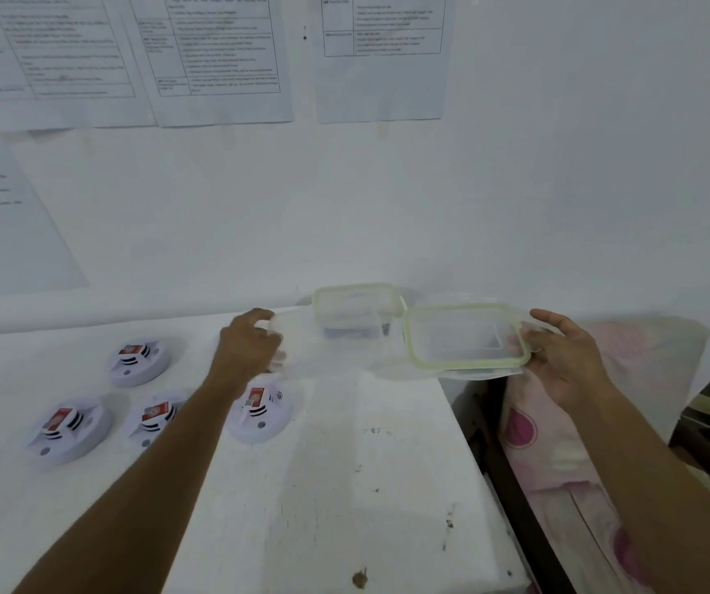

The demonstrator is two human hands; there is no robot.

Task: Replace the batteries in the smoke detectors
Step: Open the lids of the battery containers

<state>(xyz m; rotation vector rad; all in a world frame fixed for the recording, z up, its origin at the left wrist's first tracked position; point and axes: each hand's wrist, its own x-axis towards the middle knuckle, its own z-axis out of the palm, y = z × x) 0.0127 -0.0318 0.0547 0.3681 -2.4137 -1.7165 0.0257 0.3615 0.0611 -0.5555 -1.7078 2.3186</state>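
on the left half of the white table (344, 486), seen from the head camera, four round white smoke detectors (147, 435) lie apart from one another, each with a red-labelled battery (256, 396) showing on its upturned face. the far detector (138, 362) sits closest to the table's far edge. the other three form a row nearer the person, and the left forearm crosses over the middle one and hides part of it. the left hand (250, 342) reaches past them toward the far edge, its fingers curled round the left end of a clear plastic container (297, 334), which is too blurred for its outline to be made out. just right of it, against the wall at the far edge, stands a second clear box (357, 312) with a pale green rim; whether the two touch i cannot tell. at the table's far right corner the right hand (567, 362) pinches a clear lid (464, 336) with a pale green seal by its right edge, thumb on top and fingers beneath. the lid is held roughly level above the corner and juts past the table's right edge. printed sheets (216, 57) hang on the wall above, and a pink-patterned cloth (559, 456) lies beyond the right edge. a small brown spot (359, 578) marks the table near its near edge.
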